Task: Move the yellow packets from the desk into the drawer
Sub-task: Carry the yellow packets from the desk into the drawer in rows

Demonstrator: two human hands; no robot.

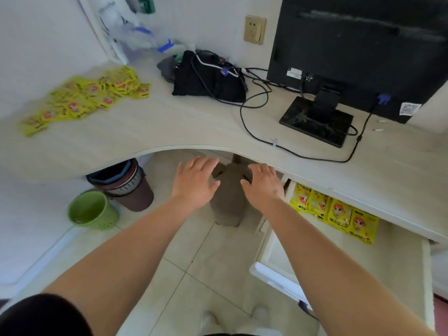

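Observation:
Several yellow packets (pixel 84 99) lie spread on the far left of the pale desk (pixel 169 127). Under the desk's right side, the white drawer (pixel 402 267) stands pulled out, with several yellow packets (pixel 339 212) lined up at its back. My left hand (pixel 196 183) and my right hand (pixel 263 184) hover side by side below the desk's curved front edge, palms down, fingers spread, holding nothing. Both hands are well apart from the packets on the desk, and my right hand is just left of the drawer.
A black bag (pixel 208 76) with cables and a black monitor (pixel 358 52) on its stand occupy the back of the desk. On the floor stand a green bin (pixel 91 209), a brown bin (pixel 126 185) and a grey-brown object (pixel 229 197) under my hands.

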